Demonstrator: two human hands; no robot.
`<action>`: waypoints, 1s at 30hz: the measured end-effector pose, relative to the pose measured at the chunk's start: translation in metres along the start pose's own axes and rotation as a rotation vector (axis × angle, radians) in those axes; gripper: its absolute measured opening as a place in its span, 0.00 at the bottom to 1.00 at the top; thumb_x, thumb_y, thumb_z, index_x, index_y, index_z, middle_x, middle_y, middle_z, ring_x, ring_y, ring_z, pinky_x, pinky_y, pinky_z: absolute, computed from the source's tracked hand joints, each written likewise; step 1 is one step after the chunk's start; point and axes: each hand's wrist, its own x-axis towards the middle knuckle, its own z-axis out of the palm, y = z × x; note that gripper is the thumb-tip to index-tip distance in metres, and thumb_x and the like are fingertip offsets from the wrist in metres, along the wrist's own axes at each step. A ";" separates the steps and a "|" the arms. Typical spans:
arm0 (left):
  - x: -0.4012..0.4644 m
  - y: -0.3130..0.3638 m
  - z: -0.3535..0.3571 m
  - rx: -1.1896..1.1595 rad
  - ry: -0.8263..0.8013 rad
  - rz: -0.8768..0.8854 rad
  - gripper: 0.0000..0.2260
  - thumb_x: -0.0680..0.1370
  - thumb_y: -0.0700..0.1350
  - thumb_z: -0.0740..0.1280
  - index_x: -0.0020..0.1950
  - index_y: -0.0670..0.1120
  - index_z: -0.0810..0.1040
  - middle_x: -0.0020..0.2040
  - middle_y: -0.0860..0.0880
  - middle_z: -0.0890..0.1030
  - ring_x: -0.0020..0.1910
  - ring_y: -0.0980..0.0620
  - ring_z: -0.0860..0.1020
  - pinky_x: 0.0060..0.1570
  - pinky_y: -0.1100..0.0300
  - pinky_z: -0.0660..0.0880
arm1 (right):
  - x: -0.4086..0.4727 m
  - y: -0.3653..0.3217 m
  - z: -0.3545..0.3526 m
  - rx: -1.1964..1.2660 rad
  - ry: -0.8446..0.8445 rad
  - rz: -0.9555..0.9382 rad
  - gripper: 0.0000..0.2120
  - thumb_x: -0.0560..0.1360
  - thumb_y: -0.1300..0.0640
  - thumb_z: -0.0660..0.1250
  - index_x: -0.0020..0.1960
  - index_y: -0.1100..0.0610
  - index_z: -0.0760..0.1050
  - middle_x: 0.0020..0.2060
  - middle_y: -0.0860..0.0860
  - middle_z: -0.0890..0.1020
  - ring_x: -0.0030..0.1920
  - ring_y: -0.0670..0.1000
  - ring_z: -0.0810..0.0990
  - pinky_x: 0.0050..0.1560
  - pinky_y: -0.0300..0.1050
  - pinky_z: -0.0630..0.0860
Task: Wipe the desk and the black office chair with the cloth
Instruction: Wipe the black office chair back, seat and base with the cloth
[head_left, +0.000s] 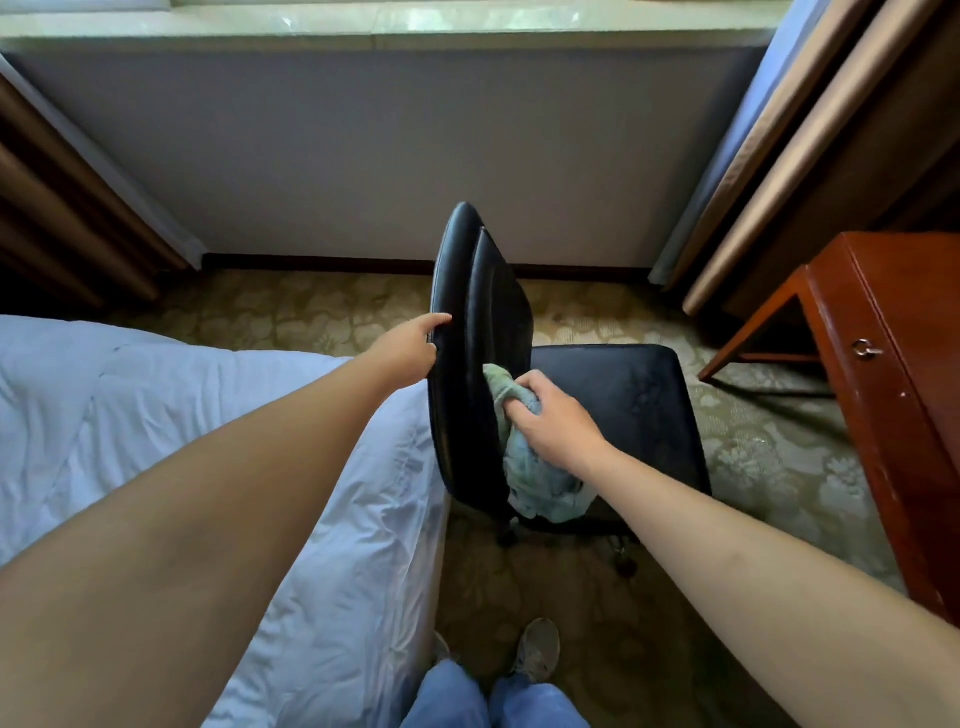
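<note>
The black office chair (618, 395) stands in the middle of the floor, its backrest edge-on to me and its seat pointing right. My left hand (410, 345) grips the left edge of the backrest, thumb on top. My right hand (550, 415) holds a bunched pale green cloth (535, 480) against the inner face of the backrest, just above the seat; the cloth's loose end hangs down behind the seat. The reddish wooden desk (893, 364) stands at the right, with a small metal drawer pull showing.
A bed with white bedding (156, 415) fills the left side, close to the chair. Patterned carpet (753, 441) lies between chair and desk. Curtains (779, 156) hang at the right, a grey wall and window sill behind. My feet (537, 649) are below.
</note>
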 end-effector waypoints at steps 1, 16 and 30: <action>-0.006 0.000 0.001 -0.012 -0.001 -0.004 0.25 0.79 0.36 0.56 0.73 0.58 0.71 0.48 0.48 0.82 0.47 0.42 0.84 0.41 0.53 0.82 | 0.000 0.000 -0.008 -0.003 0.021 0.021 0.06 0.80 0.42 0.60 0.53 0.43 0.70 0.43 0.47 0.82 0.41 0.51 0.80 0.38 0.48 0.74; -0.054 0.046 -0.008 0.699 -0.090 0.372 0.14 0.81 0.48 0.60 0.64 0.54 0.80 0.58 0.53 0.82 0.51 0.52 0.79 0.50 0.56 0.79 | -0.026 0.008 -0.053 0.013 0.077 0.099 0.07 0.77 0.43 0.65 0.50 0.45 0.73 0.42 0.49 0.83 0.43 0.53 0.82 0.42 0.49 0.75; -0.012 0.096 0.115 0.875 -0.584 0.890 0.10 0.82 0.52 0.60 0.54 0.50 0.80 0.47 0.52 0.82 0.44 0.49 0.78 0.46 0.51 0.77 | -0.047 0.091 -0.042 0.438 0.411 0.448 0.07 0.77 0.48 0.69 0.51 0.50 0.77 0.48 0.54 0.84 0.48 0.56 0.84 0.53 0.54 0.80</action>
